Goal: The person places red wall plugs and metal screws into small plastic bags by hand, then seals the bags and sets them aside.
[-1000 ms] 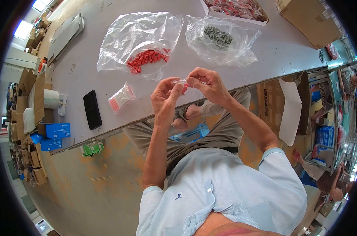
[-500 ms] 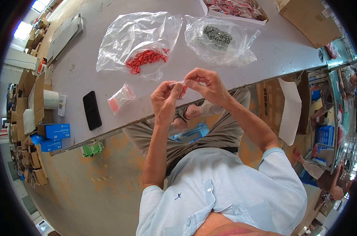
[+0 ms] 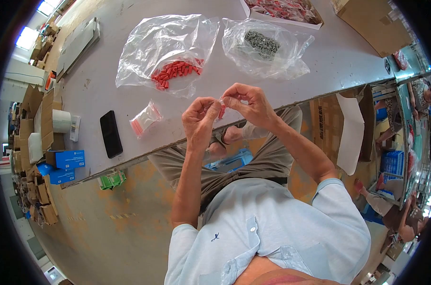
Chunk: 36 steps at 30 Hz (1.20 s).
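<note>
Left hand: pinched on one end of a small clear plastic pouch with red inside.
Right hand: pinched on the other end, its fingertips nearly meeting the left's.
Pouch: held aloft over the near edge of the grey table.
Farther back: large clear bag of red plugs; clear bag of dark screws.
Leftward: pile of small red-striped pouches; black phone.

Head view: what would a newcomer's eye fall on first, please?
The left hand and right hand pinch a small clear plastic pouch holding something red above the edge of the grey table. Behind them lie a large clear plastic bag of red cylindrical pieces and a second clear bag of dark grey parts.
</note>
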{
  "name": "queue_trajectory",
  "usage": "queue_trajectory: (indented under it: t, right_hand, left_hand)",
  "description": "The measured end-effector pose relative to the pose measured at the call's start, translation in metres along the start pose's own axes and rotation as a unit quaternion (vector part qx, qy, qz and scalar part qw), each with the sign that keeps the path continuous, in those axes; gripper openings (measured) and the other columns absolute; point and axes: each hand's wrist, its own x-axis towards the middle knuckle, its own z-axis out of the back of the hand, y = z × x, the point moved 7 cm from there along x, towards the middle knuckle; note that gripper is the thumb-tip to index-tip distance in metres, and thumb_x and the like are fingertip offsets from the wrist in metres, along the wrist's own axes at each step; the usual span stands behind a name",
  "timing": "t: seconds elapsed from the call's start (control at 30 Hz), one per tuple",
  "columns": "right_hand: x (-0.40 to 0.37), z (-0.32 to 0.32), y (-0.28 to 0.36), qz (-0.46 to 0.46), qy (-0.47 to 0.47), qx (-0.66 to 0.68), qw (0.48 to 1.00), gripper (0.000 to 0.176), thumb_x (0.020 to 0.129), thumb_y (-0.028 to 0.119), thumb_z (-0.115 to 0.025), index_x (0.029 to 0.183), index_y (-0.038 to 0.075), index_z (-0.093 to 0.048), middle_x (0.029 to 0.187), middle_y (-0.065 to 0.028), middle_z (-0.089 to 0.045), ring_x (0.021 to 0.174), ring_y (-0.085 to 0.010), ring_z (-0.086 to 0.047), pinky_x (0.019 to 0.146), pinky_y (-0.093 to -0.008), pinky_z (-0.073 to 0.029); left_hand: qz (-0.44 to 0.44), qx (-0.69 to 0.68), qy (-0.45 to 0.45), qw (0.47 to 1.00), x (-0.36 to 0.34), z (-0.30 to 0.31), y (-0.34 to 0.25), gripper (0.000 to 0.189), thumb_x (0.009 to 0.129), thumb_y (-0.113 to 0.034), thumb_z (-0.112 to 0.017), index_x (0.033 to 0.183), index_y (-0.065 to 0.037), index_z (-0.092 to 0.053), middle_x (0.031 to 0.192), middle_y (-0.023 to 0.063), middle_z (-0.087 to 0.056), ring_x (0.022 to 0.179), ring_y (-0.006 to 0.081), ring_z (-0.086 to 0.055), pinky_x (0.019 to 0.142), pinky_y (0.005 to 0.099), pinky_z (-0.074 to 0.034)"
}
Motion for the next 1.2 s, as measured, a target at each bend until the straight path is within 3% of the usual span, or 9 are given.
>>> queue_trajectory:
  t: [0.3,0.37,0.5,0.57,0.77,1.1,1.2]
  right_hand:
    - [0.000,-0.001,0.003,0.002,0.017,-0.020,1.000,0.015,0.098,0.014,-0.071,0.104,0.000,-0.071,0.091,-0.0041,-0.072,0.087,-0.0094,-0.066,0.081,-0.0283,-0.055]
    - [0.000,-0.001,0.004,0.025,0.002,-0.002,1.000,0.016,0.096,0.014,-0.073,0.103,-0.001,-0.073,0.088,-0.0066,-0.076,0.080,-0.0120,-0.069,0.077,-0.0303,-0.056]
    - [0.000,-0.002,0.005,0.019,0.009,-0.009,1.000,0.015,0.095,0.011,-0.072,0.103,-0.001,-0.073,0.088,-0.0070,-0.076,0.080,-0.0120,-0.070,0.076,-0.0296,-0.056]
    - [-0.001,-0.004,0.005,0.018,0.016,-0.027,0.999,0.013,0.095,0.010,-0.070,0.101,-0.001,-0.072,0.086,-0.0061,-0.074,0.078,-0.0113,-0.068,0.074,-0.0295,-0.055]
    - [-0.004,-0.003,0.001,0.005,-0.019,-0.027,0.999,0.014,0.096,0.012,-0.068,0.098,-0.001,-0.069,0.083,-0.0060,-0.071,0.074,-0.0102,-0.063,0.068,-0.0297,-0.053]
    - [-0.005,-0.002,0.003,0.007,-0.018,-0.023,1.000,0.017,0.095,0.014,-0.069,0.099,-0.002,-0.071,0.083,-0.0071,-0.072,0.077,-0.0127,-0.066,0.074,-0.0307,-0.055]
    - [-0.006,0.000,0.005,0.018,-0.014,-0.015,1.000,0.017,0.094,0.015,-0.071,0.100,-0.001,-0.071,0.083,-0.0064,-0.073,0.078,-0.0124,-0.067,0.076,-0.0309,-0.055]
  left_hand:
    - [0.008,-0.002,-0.015,1.000,0.000,0.001,0.004,0.009,0.099,-0.007,-0.070,0.102,0.002,-0.068,0.089,0.0016,-0.068,0.080,0.0068,-0.062,0.071,0.0209,-0.050]
    - [0.007,-0.015,-0.010,1.000,0.000,-0.001,0.004,0.009,0.099,-0.007,-0.069,0.102,0.001,-0.068,0.088,0.0017,-0.068,0.079,0.0070,-0.062,0.070,0.0211,-0.050]
    - [-0.002,-0.012,-0.002,1.000,0.000,-0.001,0.003,0.008,0.099,-0.006,-0.069,0.101,0.001,-0.067,0.087,0.0021,-0.068,0.079,0.0073,-0.062,0.070,0.0213,-0.050]
    - [-0.013,0.036,-0.007,0.999,0.000,0.001,0.006,0.007,0.099,-0.005,-0.069,0.101,0.001,-0.067,0.088,0.0026,-0.068,0.078,0.0075,-0.061,0.069,0.0219,-0.050]
    - [-0.002,0.006,-0.010,1.000,-0.002,-0.003,0.001,0.007,0.099,-0.002,-0.069,0.104,0.002,-0.067,0.092,0.0054,-0.070,0.081,0.0088,-0.065,0.070,0.0223,-0.053]
    - [-0.013,-0.060,-0.028,0.998,-0.002,0.007,0.006,0.008,0.094,0.000,-0.072,0.102,0.000,-0.070,0.092,0.0032,-0.071,0.084,0.0075,-0.065,0.077,0.0220,-0.051]
    - [-0.017,-0.066,-0.029,0.997,0.000,0.009,0.010,0.003,0.095,0.002,-0.069,0.097,0.000,-0.069,0.085,0.0027,-0.069,0.079,0.0078,-0.065,0.069,0.0229,-0.052]
